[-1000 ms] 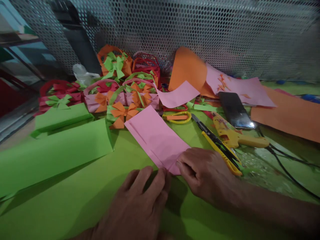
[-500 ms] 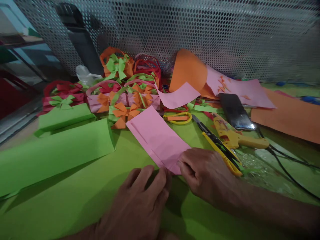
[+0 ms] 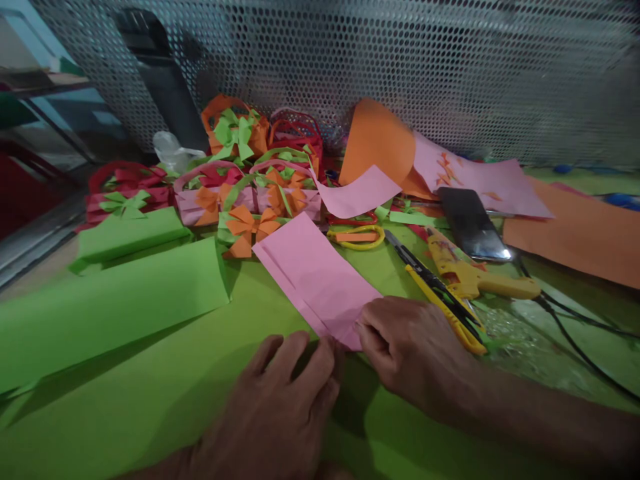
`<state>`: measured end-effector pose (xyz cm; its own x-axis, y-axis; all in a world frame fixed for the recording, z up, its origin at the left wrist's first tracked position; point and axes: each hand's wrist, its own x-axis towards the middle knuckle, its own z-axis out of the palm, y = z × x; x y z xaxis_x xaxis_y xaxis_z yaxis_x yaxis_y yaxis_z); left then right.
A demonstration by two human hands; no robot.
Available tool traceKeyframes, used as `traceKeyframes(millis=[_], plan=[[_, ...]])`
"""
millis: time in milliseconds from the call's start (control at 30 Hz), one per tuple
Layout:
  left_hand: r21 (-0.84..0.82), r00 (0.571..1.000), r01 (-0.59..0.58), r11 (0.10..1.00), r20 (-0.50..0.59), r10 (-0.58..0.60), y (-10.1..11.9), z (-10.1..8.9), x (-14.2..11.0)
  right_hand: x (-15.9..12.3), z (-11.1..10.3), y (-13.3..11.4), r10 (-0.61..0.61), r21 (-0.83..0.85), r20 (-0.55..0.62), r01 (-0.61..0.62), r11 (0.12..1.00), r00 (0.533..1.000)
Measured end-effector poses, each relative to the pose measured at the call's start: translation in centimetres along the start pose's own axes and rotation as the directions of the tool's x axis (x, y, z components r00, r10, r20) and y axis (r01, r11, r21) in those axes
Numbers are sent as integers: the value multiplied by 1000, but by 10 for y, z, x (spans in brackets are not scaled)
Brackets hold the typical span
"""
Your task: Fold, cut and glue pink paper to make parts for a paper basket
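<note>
A folded sheet of pink paper [image 3: 320, 270] lies slantwise on the green tabletop, with crease lines along its left side. At its near corner, my left hand [image 3: 283, 400] pinches the edge between thumb and forefinger, its other fingers curled. My right hand [image 3: 407, 340] is closed on the paper's lower right edge, knuckles up; its fingertips are partly hidden. Just right of the sheet lie a yellow utility knife [image 3: 440, 300] and yellow-handled scissors [image 3: 357, 238].
Small paper bags with bows [image 3: 250, 227] crowd the back. Green folded paper [image 3: 115, 307] lies left. On the right are a yellow glue gun [image 3: 465, 270] with a black cord, a phone [image 3: 473, 223] and orange paper [image 3: 575, 233]. A perforated metal panel [image 3: 320, 60] stands behind.
Almost nothing differs. Both hands stay at the pink paper's near corner, and the view has shifted very slightly.
</note>
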<state>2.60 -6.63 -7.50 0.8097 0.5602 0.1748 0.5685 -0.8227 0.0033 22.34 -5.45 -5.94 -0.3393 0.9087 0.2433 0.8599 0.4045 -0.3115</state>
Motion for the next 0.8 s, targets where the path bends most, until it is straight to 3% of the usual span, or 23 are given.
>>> traceKeyframes(millis=[200, 633, 800], plan=[[27, 999, -23, 999, -43, 24, -1, -1, 1, 1, 2, 0, -1, 3, -13, 2, 1000, 1000], [8, 999, -25, 1000, -21, 26, -1, 3, -4, 1, 1, 0, 16, -3, -4, -16, 1000, 1000], [36, 997, -15, 999, -70, 17, 0, 2, 0, 2, 1, 0, 15, -2, -4, -15, 1000, 1000]])
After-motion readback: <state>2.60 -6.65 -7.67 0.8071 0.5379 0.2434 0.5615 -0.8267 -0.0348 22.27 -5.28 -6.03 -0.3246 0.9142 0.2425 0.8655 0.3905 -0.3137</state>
